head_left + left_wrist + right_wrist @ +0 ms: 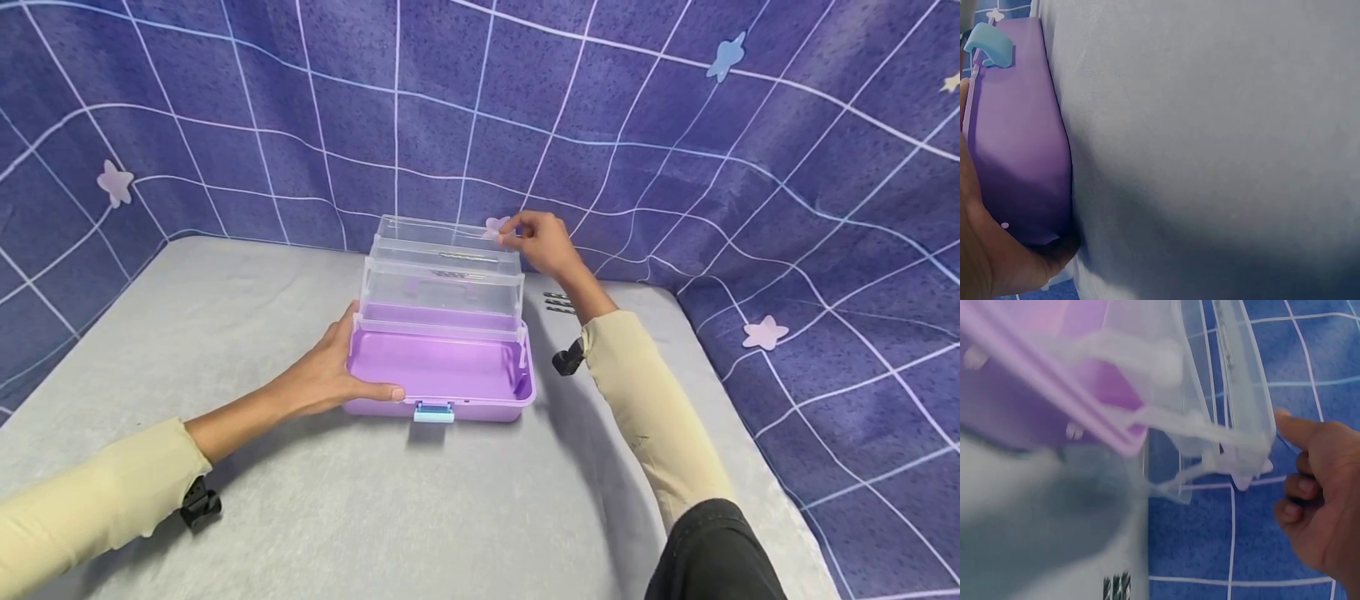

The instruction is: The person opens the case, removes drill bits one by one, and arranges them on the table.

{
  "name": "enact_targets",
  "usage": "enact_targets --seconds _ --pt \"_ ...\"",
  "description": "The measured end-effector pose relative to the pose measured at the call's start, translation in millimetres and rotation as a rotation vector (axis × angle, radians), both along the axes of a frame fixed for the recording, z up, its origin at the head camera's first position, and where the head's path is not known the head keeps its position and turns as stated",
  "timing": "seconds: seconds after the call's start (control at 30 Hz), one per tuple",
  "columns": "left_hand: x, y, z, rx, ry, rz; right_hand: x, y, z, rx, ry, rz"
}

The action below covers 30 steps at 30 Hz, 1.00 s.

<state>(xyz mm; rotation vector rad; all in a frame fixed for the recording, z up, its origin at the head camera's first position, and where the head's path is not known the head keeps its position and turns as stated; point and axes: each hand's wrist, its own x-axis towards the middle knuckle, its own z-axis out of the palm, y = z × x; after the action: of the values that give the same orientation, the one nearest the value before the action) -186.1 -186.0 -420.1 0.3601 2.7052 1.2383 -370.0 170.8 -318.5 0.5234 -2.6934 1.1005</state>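
Note:
A purple toolbox (pixel 442 367) stands open on the grey cloth, its clear stepped trays (pixel 442 296) fanned up towards the back. A light-blue latch (pixel 433 412) sits on its front. My left hand (pixel 330 371) grips the front left corner, thumb over the front rim and fingers along the side. At the upper right corner of the clear top tray (pixel 435 233) my right hand (pixel 543 242) pinches with thumb and index finger. In the right wrist view, the index fingertip (pixel 1282 417) meets that tray's edge, the other fingers curled in. Dark drill bits (pixel 461 276) lie in the trays.
Three dark drill bits (pixel 559 303) lie on the grey cloth (pixel 480 508) to the right of the box, near my right forearm. Close behind the trays hangs a purple-blue grid curtain (pixel 435 100) with star shapes. A black object (pixel 716 550) juts in at bottom right.

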Motion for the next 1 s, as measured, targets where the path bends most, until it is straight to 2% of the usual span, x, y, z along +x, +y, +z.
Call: enact_targets --seconds 0.37,0.6,1.0 --pt "-0.7 0.5 -0.3 0.001 0.011 -0.005 -15.5 -23.8 0.2 0.136 -0.019 -0.058" --pt "-0.9 -0.6 0.9 0.005 -0.003 -0.001 -22.8 -31.3 1.3 0.223 -0.032 -0.02" --pt "-0.6 0.4 1.0 -0.003 -0.006 -0.003 -23.4 -31.2 3.2 0.325 -0.058 0.012"
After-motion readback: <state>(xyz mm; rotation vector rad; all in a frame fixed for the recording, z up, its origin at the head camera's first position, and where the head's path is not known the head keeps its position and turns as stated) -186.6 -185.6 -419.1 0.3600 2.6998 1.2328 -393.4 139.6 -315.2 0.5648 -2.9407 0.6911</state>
